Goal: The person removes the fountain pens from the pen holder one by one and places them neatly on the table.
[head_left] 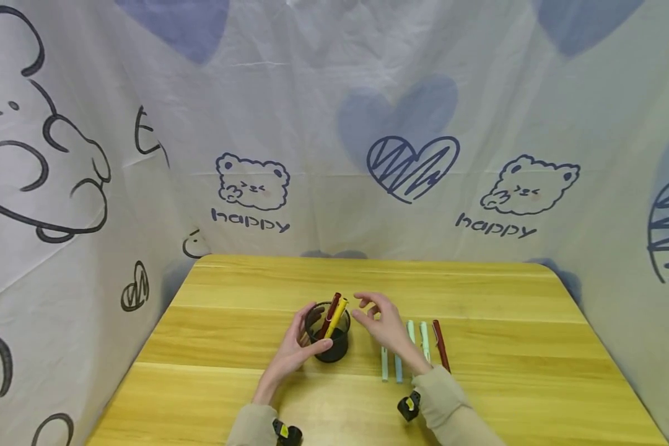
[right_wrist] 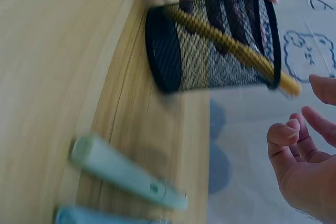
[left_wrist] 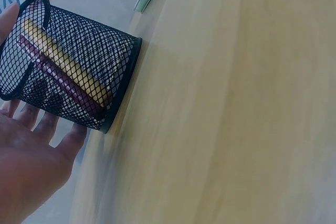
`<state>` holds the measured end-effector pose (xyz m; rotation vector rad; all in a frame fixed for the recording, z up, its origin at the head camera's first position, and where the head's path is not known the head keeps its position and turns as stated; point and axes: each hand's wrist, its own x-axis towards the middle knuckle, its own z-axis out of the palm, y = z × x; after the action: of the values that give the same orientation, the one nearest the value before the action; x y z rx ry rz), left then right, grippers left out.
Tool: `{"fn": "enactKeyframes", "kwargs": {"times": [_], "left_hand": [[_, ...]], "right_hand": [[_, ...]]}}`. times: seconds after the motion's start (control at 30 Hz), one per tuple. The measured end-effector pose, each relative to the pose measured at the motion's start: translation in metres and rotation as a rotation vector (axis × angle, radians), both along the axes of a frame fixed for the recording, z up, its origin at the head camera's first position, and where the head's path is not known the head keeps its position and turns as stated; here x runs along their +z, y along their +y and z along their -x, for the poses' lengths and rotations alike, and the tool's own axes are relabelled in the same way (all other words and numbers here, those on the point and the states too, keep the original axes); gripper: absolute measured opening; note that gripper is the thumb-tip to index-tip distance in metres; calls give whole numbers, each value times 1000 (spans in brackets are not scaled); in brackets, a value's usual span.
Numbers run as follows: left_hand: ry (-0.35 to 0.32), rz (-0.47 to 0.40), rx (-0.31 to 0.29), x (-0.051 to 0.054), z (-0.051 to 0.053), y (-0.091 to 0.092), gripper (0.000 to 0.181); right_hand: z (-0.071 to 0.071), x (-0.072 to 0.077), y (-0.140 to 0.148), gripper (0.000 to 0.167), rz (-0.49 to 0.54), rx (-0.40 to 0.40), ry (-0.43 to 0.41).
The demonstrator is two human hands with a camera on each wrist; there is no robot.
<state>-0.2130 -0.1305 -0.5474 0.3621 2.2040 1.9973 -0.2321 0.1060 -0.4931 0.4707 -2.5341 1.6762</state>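
Note:
A black mesh pen holder (head_left: 334,353) stands on the table, with a yellow pen (head_left: 337,316) and a dark red pen (head_left: 331,316) leaning inside it. My left hand (head_left: 291,354) holds the holder from its left side, thumb across the near side and fingers round the far side. Just right of the rim hovers my right hand (head_left: 387,325), its fingers loosely bent and holding nothing. In the right wrist view, the tip of the yellow pen (right_wrist: 290,85) sticks out beyond the rim, close to but apart from those fingers.
Under and beside the right forearm lie light green pens (head_left: 425,341), a blue pen (head_left: 398,370) and another dark red pen (head_left: 441,347). The yellow wooden table (head_left: 228,310) ends at a printed cloth (head_left: 323,204) hanging behind it.

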Motion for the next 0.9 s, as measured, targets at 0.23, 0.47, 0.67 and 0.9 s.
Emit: {"fn": "enactKeyframes", "kwargs": {"times": [0.23, 0.47, 0.67, 0.9], "left_hand": [[-2, -14, -6, -2, -1, 0, 87], [7, -30, 4, -1, 0, 0, 86], [7, -25, -5, 1, -1, 0, 88], [21, -22, -10, 1, -2, 0, 85]], "right_hand": [[6, 1, -21, 30, -16, 7, -3], [11, 0, -27, 24, 1, -26, 4], [9, 1, -26, 18, -41, 11, -8], [2, 4, -22, 18, -100, 115, -36]]}}
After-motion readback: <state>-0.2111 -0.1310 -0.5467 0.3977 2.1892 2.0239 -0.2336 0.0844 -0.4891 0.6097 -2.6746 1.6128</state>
